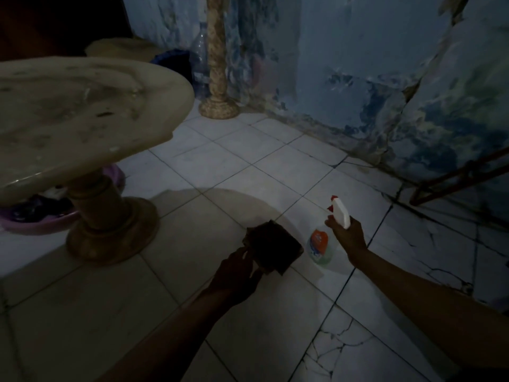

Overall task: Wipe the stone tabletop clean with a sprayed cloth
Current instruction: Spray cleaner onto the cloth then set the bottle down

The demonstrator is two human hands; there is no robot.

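Note:
A round stone tabletop [68, 114], pale and smudged with dark marks, stands on a thick pedestal [102, 216] at the left. Low over the tiled floor, my left hand [237, 274] holds a dark folded cloth [275, 248] by its near edge. My right hand [348, 235] grips the neck of a clear spray bottle [321, 248] with a white trigger head, red nozzle and orange label. The bottle hangs just right of the cloth, nozzle pointing up and left. Both hands are well to the right of the table.
A purple basin [41, 220] with dark items sits under the table. A stone column [217, 64], a clear plastic bottle [201, 59] and a dark blue object stand by the peeling blue wall. A reddish metal frame [454, 177] leans at the right. Floor tiles are cracked.

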